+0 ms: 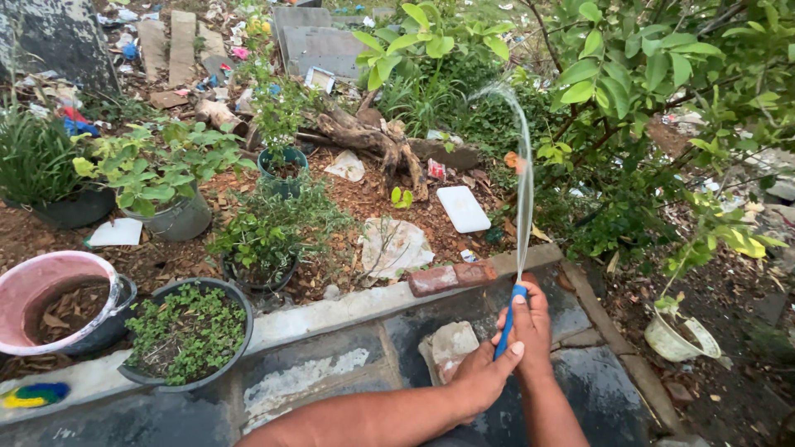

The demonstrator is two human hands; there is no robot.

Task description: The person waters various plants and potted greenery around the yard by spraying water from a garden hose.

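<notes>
The leafy bush (662, 108) on the right is the biggest thing here, and its branches hang over the garden bed (364, 199) of brown soil and dry leaves. A grey concrete ledge (331, 314) runs across the picture below the bed. On the left stand several pots: a pink basin (33, 285) with dry leaves inside, a dark round pot (186, 331) full of small green herbs, and behind them a grey bucket (178, 219) with a broad-leaved plant. A twisted piece of wood (373, 141) lies further back, and a red brick (451, 277) lies on the ledge – just above the hands.

Both hands are closed around one blue hose (505, 327). The left hand (484, 377) grips it from below, thumb against the hose, and the right hand (530, 327) wraps the upper end (the fingers cover the opening). A thin stream of water (523, 165) rises from the hose tip and curves to the left – toward the green plants at the back.
</notes>
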